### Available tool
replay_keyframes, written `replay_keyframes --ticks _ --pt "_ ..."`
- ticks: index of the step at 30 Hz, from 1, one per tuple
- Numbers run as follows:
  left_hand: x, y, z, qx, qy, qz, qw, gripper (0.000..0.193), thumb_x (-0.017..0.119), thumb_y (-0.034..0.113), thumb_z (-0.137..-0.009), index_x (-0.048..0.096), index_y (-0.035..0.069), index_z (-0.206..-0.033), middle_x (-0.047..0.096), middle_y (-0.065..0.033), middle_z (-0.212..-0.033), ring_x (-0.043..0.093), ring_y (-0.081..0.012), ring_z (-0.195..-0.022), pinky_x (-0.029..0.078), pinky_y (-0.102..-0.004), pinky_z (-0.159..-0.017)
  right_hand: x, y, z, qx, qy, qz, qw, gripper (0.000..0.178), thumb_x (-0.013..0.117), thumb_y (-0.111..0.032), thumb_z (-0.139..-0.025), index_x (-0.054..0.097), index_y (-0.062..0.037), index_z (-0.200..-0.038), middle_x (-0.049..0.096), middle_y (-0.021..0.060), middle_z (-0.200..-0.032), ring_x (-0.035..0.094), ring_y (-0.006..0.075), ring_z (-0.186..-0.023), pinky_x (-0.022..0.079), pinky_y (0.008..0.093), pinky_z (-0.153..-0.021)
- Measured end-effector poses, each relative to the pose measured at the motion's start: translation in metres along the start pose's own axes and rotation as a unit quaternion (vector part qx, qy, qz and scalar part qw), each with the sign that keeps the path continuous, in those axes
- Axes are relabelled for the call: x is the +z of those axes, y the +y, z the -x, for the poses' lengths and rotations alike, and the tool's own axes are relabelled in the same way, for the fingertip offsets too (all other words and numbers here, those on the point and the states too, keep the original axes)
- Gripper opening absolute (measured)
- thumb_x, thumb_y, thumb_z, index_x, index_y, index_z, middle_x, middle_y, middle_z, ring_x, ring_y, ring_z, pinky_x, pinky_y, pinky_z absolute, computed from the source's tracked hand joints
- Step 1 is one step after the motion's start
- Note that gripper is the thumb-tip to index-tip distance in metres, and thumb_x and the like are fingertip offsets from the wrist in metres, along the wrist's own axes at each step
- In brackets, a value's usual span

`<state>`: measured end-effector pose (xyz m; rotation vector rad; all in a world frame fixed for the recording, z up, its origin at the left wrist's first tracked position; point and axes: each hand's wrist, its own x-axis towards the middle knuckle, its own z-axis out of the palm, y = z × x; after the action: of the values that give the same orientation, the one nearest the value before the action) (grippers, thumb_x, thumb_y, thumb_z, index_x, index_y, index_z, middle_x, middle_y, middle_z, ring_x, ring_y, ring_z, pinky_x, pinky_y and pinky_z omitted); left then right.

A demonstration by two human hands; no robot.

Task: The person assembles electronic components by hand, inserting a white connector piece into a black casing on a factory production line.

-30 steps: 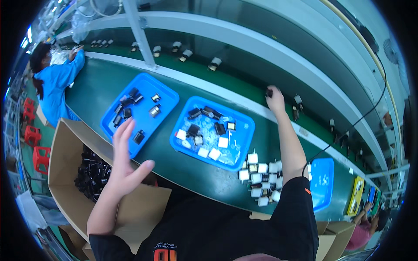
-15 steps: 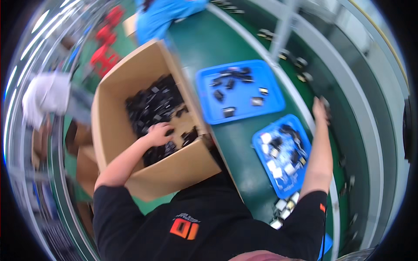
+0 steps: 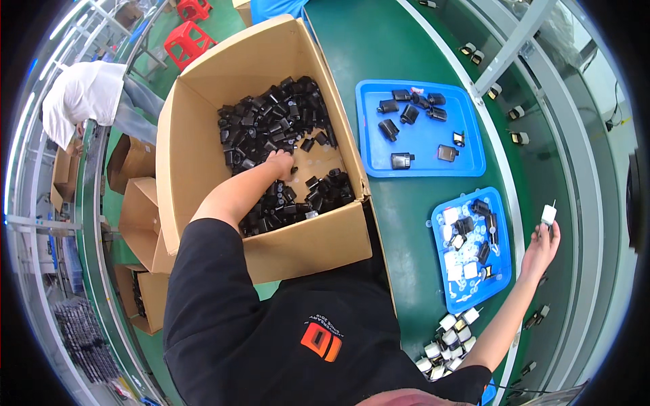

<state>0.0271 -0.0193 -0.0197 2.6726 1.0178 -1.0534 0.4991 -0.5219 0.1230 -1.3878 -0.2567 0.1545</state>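
Since a second ago, the bare left hand (image 3: 279,164) has been dropped from open air down into the big open brown cardboard box (image 3: 305,250), right in among a heap of shiny black plastic parts (image 3: 271,111). Its fingers are curled downward, but whether anything's gripped honestly can't be told. Way off to the right of the box, a small white block with a thin pin (image 3: 549,214) is pinched between the thumb and fingers of the bare right hand (image 3: 539,250). Just right of the box, on the green table (image 3: 406,257), a large blue plastic tray (image 3: 374,163) is scattered with loose black pieces (image 3: 409,114). Farther right of the box, a smaller blue plastic tray (image 3: 502,264) is cluttered with black, white and clear bits. Some white-topped pieces (image 3: 447,345) are bunched up lower right of the box. Left of the box, a person in a white top (image 3: 84,101) can be seen, bent over.
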Motion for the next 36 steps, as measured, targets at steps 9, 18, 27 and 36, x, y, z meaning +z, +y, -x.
replay_keyframes --ticks 9,18,27,36 --pt "0.021 0.006 -0.006 0.036 0.102 0.002 0.994 0.046 0.068 0.029 -0.078 0.059 0.009 -0.119 0.06 -0.0071 -0.123 0.05 -0.0278 -0.121 0.037 -0.0435 -0.098 -0.014 -0.038 0.161 0.091 -0.052 -0.399 0.911 0.043 0.048 0.003 -0.091 0.047 -0.0037 -0.133 0.051 0.0246 -0.128 0.057 0.0281 -0.102 0.053 0.034 -0.087" --pt "-0.046 0.005 0.006 0.016 -0.005 0.732 0.681 0.022 0.061 0.014 -0.089 0.057 0.008 -0.11 0.061 -0.0041 -0.083 0.058 -0.016 -0.064 0.048 -0.0277 -0.059 0.05 -0.01 0.237 0.044 -0.02 -0.488 0.871 0.036 0.051 -0.007 -0.094 0.05 -0.0046 -0.13 0.056 0.0175 -0.122 0.056 0.0257 -0.095 0.051 0.032 -0.073" --pt "-0.156 0.07 0.149 0.306 -0.124 0.85 0.411 0.032 0.045 0.033 -0.098 0.059 0.004 -0.099 0.06 -0.0152 -0.102 0.058 -0.0209 -0.075 0.049 -0.0314 -0.072 0.074 -0.016 0.235 0.059 -0.058 -0.463 0.882 0.03 0.051 -0.008 -0.094 0.052 -0.004 -0.123 0.059 0.019 -0.12 0.066 0.032 -0.098 0.06 0.039 -0.08" --pt "-0.19 0.228 0.207 0.384 -0.115 0.76 0.512 0.022 0.048 0.029 -0.101 0.052 0.007 -0.1 0.061 -0.0087 -0.092 0.054 -0.0122 -0.072 0.042 -0.0229 -0.06 0.115 -0.068 0.233 -0.089 -0.125 -0.103 0.983 0.036 0.073 0.009 -0.075 0.054 -0.0024 -0.104 0.063 0.0123 -0.106 0.061 0.017 -0.097 0.05 0.0304 -0.085"
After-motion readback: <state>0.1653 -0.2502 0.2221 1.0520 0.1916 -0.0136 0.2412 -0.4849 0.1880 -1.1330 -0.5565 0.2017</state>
